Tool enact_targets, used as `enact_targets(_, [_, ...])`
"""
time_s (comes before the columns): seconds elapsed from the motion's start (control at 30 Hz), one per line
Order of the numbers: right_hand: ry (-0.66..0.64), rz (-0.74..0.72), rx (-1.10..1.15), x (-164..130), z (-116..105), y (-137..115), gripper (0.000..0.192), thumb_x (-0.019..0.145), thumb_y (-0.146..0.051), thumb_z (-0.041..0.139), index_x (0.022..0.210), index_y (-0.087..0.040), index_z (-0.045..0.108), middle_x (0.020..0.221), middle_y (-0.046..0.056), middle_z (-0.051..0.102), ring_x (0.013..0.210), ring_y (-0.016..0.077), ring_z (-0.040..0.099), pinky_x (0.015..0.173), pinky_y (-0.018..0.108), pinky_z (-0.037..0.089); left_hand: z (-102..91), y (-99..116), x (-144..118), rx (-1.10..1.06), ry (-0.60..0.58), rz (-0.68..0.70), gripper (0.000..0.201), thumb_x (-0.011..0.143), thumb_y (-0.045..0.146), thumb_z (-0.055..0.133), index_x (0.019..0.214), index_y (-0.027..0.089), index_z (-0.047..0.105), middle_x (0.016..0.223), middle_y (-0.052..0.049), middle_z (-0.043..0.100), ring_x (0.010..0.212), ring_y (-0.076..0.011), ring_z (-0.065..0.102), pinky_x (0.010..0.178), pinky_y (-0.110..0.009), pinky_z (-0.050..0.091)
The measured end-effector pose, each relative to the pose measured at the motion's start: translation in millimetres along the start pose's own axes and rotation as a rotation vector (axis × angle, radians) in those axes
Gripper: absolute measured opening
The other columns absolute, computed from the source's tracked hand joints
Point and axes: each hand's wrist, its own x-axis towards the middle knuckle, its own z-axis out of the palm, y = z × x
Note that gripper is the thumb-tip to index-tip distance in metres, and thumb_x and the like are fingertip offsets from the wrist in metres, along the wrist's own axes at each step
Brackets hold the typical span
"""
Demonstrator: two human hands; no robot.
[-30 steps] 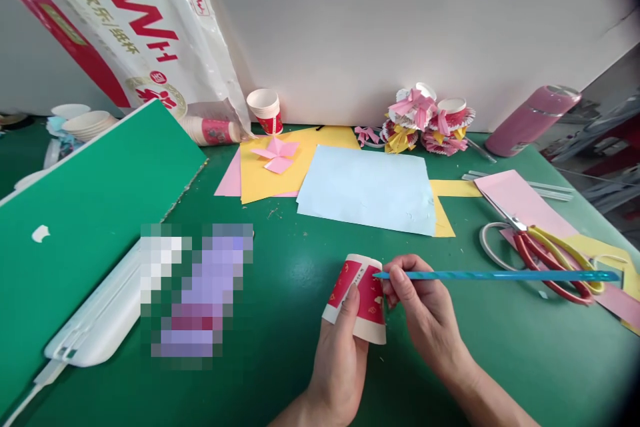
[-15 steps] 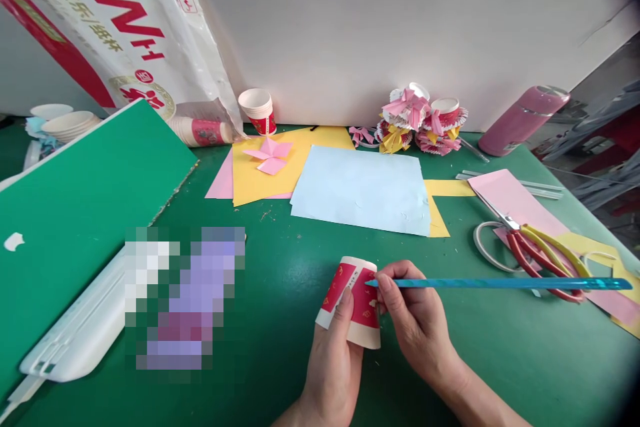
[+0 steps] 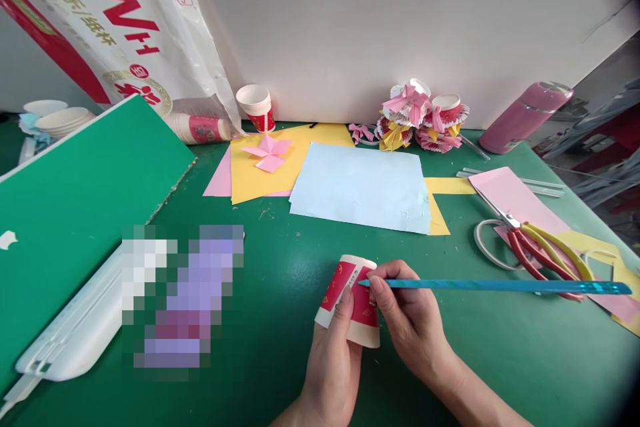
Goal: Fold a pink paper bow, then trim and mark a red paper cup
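Observation:
My left hand [image 3: 333, 367] is wrapped round a red and white paper cup [image 3: 365, 333], thumb across its printed side. The cup is held upside down, its narrow base upward and slightly tilted. My right hand [image 3: 407, 313] pinches a long blue pencil [image 3: 500, 285] close to its pointed end. The pencil lies level, its tip at the pale strip on the cup's side; whether it touches the cup I cannot tell. Its other end reaches out over the handles of the red and yellow scissors [image 3: 543, 250]. Some fingers of my right hand curl out of sight beside the cup.
Light blue paper [image 3: 360, 187] lies over yellow sheets, with a folded pink paper piece [image 3: 269, 152] beside it. Decorated cups [image 3: 445, 123], stacked paper cups [image 3: 256, 107] and a pink bottle [image 3: 525, 117] stand behind. Leftward are a green board [image 3: 100, 200] and a white power strip [image 3: 70, 333].
My right hand and the pencil have shifted slightly left, bringing the tip further across the cup. My left hand still holds the cup in the same place. The view has moved slightly.

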Motion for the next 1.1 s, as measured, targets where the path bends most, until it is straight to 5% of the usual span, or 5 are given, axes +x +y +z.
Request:
enact_targets(0.8, [0.036,-0.116,-0.211,0.3,-0.6,-3.8,0.014,0.09,-0.023,0.045,0.076,-0.021,0.047,0.057,-0.005,0.042,0.048,0.0095,0.038,0.044,0.021,0.032,-0.6,0.1,-0.3,-0.005,0.048,-0.055,0.04,0.081,0.034,0.057,0.117,0.016,0.056,0.108,-0.01,0.067,0.111,-0.0278,0.054,0.096,-0.04,0.04])
enact_targets(1.1, [0.034,-0.052,-0.184,0.2,-3.8,0.8,0.015,0.09,-0.027,0.044,0.076,-0.021,0.046,0.053,-0.005,0.044,0.044,0.0103,0.04,0.041,0.022,0.031,0.6,1.0,-1.3,-0.001,0.066,-0.054,0.037,0.081,0.034,0.057,0.113,0.017,0.059,0.106,-0.01,0.067,0.109,-0.0274,0.055,0.093,-0.038,0.043])
